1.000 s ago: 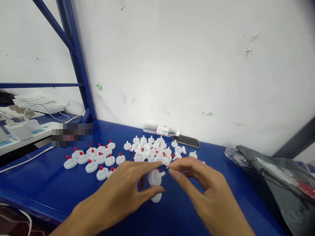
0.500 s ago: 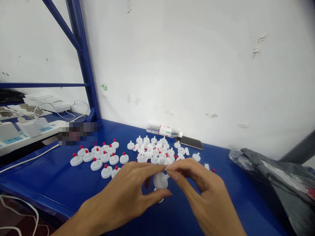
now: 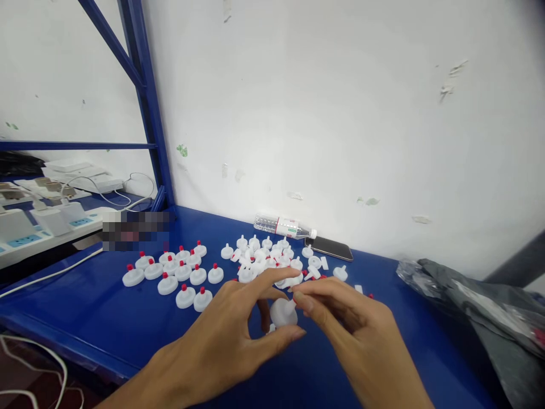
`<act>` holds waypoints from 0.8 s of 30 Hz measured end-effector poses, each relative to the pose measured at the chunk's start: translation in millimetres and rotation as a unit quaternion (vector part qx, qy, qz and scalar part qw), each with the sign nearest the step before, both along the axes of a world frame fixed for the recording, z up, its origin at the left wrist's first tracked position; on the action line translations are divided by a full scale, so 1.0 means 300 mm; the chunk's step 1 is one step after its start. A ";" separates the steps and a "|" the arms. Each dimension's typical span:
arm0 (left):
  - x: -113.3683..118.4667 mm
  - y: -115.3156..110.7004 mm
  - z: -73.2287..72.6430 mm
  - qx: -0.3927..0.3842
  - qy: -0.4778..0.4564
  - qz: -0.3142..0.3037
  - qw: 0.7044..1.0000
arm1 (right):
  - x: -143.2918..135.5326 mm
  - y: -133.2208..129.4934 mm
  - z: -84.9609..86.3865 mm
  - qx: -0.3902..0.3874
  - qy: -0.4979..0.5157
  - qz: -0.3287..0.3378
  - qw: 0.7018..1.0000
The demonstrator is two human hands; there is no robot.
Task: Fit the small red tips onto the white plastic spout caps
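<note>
My left hand (image 3: 232,335) grips a white round nozzle cap (image 3: 283,313) by its rim, thumb below and fingers behind. The spout of this cap tilts up to the right. At the spout's end my right hand (image 3: 355,324) pinches a small red tip (image 3: 294,299), mostly covered by the fingertips. Behind both hands lies a loose heap of white nozzle caps (image 3: 260,257) with small red pieces among them. To the left stand several white caps with red tips on their spouts (image 3: 183,271), upright in loose rows. Another white piece (image 3: 271,328) shows partly below the held cap.
A clear water bottle (image 3: 284,226) lies by the wall, with a dark phone (image 3: 330,248) beside it. Grey plastic bags (image 3: 472,318) lie on the right. On the left are a power strip with plugs (image 3: 46,230), a white cable (image 3: 55,274) and a blue rack post (image 3: 149,113).
The held cap and both hands have shifted slightly right. A bit of red now shows at my right fingertips by the spout, and my left index finger has lifted.
</note>
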State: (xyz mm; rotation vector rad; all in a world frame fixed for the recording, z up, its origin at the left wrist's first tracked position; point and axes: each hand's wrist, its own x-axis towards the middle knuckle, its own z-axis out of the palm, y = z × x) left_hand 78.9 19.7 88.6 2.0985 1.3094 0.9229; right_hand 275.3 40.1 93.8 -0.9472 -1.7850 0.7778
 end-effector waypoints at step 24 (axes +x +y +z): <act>-0.139 0.073 -0.072 -0.074 0.152 0.066 0.983 | 0.111 0.014 0.014 0.059 -0.154 -0.212 0.963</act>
